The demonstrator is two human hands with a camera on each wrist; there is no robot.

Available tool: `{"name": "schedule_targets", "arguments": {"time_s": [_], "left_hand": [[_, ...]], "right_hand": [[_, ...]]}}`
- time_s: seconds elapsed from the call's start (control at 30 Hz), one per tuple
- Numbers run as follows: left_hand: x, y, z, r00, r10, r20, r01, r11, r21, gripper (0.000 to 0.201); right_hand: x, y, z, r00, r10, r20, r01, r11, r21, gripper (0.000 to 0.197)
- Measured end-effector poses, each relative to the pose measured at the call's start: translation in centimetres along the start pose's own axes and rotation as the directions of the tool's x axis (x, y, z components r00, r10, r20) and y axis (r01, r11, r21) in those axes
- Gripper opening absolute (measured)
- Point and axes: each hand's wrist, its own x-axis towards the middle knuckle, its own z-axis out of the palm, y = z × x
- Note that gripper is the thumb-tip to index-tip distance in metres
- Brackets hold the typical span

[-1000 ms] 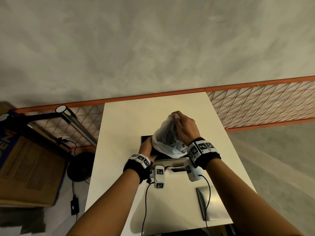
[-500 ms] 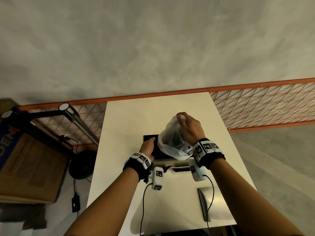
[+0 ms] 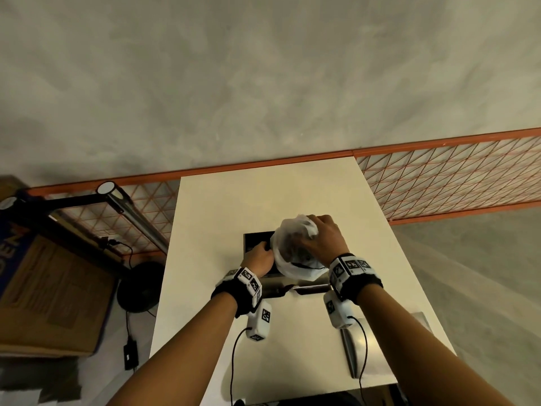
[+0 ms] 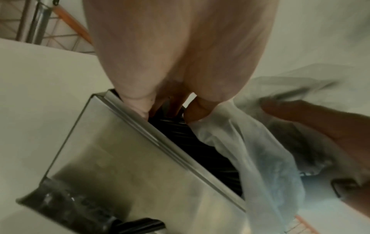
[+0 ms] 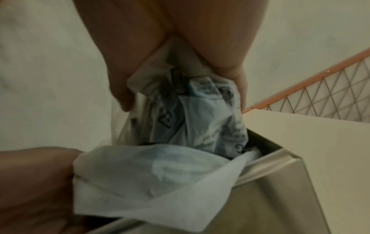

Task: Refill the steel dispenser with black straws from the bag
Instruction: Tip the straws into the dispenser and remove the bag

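Note:
The steel dispenser (image 3: 307,284) stands open-topped in the middle of the white table (image 3: 263,194). Black straws (image 4: 192,142) lie lengthwise inside it. My right hand (image 3: 322,241) grips the crumpled top of the translucent plastic bag (image 3: 289,244) right above the opening. In the right wrist view the right hand (image 5: 182,101) bunches the bag (image 5: 180,142), whose lower end hangs into the dispenser (image 5: 270,190). My left hand (image 3: 259,256) is at the dispenser's left end. There the left hand (image 4: 170,109) reaches into the dispenser (image 4: 130,166), fingers and thumb round the straws' ends beside the bag (image 4: 260,158).
A flat steel lid (image 3: 386,347) lies on the table's near right corner. Orange wire-mesh shelving (image 3: 439,177) runs behind the table. A cardboard box (image 3: 52,288), a lamp pole (image 3: 131,212) and a black round base (image 3: 140,285) stand left of the table.
The right hand has carried the bag's top rightward and lower, and the bag looks more crumpled. The left hand has shifted from under the bag to the dispenser's open left end.

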Motion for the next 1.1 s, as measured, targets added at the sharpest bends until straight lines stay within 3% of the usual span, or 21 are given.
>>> {"name": "schedule_targets", "arguments": {"time_s": [0.1, 0.27, 0.33, 0.43, 0.47, 0.53, 0.57, 0.63, 0.7, 0.77, 0.83, 0.97, 1.1], "left_hand": [[-0.9, 0.4, -0.7, 0.998, 0.037, 0.05, -0.042, 0.994, 0.099, 0.041], [-1.4, 0.6, -0.8, 0.989, 0.108, 0.098, -0.135, 0.932, 0.335, 0.04], [-0.5, -0.2, -0.2, 0.988, 0.094, 0.122, -0.136, 0.906, 0.401, 0.054], [1.3, -1.8, 1.2, 0.987, 0.081, 0.136, -0.136, 0.875, 0.465, 0.091], [1.4, -1.9, 1.5, 0.986, 0.073, 0.151, -0.138, 0.862, 0.487, 0.096], [0.0, -0.7, 1.1, 0.981, 0.1, 0.167, -0.172, 0.848, 0.501, 0.082], [-0.5, -0.5, 1.0, 0.978, 0.123, 0.17, -0.193, 0.847, 0.495, 0.075], [-0.6, -0.8, 0.9, 0.983, 0.15, 0.109, -0.183, 0.885, 0.429, 0.079], [-0.5, -1.5, 0.8, 0.986, 0.168, 0.02, -0.165, 0.934, 0.318, 0.082], [-0.9, -1.6, 0.7, 0.983, 0.184, -0.017, -0.178, 0.966, 0.187, 0.075], [-1.4, -1.3, 0.8, 0.977, 0.205, -0.048, -0.199, 0.973, 0.115, 0.076], [-1.9, -1.2, 1.7, 0.961, 0.267, -0.067, -0.259, 0.96, 0.111, 0.083], [-2.5, -1.6, 1.9, 0.926, 0.366, -0.097, -0.358, 0.93, 0.087, 0.084]], "right_hand": [[0.6, -0.7, -0.4, 0.998, -0.04, -0.042, 0.039, 0.999, -0.029, 0.026], [0.9, -3.4, -1.1, 0.981, -0.133, -0.143, 0.128, 0.991, -0.042, 0.017], [1.0, -4.2, -1.1, 0.972, -0.14, -0.187, 0.126, 0.989, -0.083, 0.022], [1.0, -4.7, -0.6, 0.967, -0.163, -0.194, 0.15, 0.985, -0.081, 0.021], [0.9, -4.8, -0.5, 0.962, -0.185, -0.2, 0.173, 0.982, -0.078, 0.019], [0.8, -5.0, -0.3, 0.95, -0.245, -0.194, 0.242, 0.97, -0.038, 0.018], [0.8, -5.0, -0.3, 0.948, -0.268, -0.171, 0.273, 0.962, 0.007, 0.02], [0.6, -4.7, -0.5, 0.949, -0.297, -0.107, 0.307, 0.948, 0.09, 0.027], [0.4, -3.6, -0.8, 0.942, -0.323, -0.091, 0.328, 0.944, 0.046, 0.04], [0.3, -2.0, -1.0, 0.956, -0.277, -0.096, 0.267, 0.958, -0.105, 0.06], [0.3, -0.5, -1.1, 0.985, -0.157, -0.076, 0.146, 0.981, -0.131, 0.072], [-0.2, 2.0, -0.1, 1.0, -0.02, 0.007, 0.02, 0.997, 0.07, 0.059], [-0.6, 2.8, 0.6, 1.0, 0.005, 0.026, -0.007, 0.997, 0.071, 0.062]]}}
